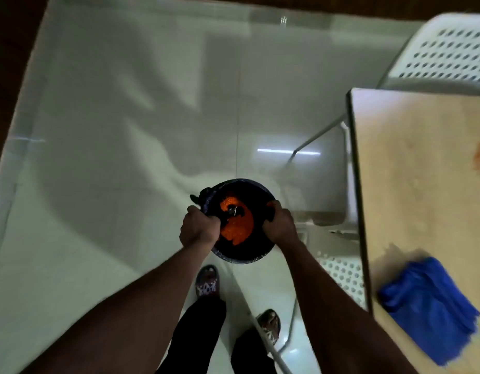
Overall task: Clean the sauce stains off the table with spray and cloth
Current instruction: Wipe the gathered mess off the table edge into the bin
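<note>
Feet on the tiled floor (125,130) at 6 o'clock. Blue cloth (430,306) lies loose on the tabletop (411,211) at 4 o'clock, no hand on it. Centre: left hand (199,229) and right hand (280,226), each grip closed on the dark liner at the rim of a bin (242,256) holding orange scraps. At 3 o'clock, a reddish sauce stain (478,157) on the tabletop, unwiped. White chair (454,52) at 1 o'clock. No spray bottle visible. Judgement: wiping not yet finished; stain remains.
</note>
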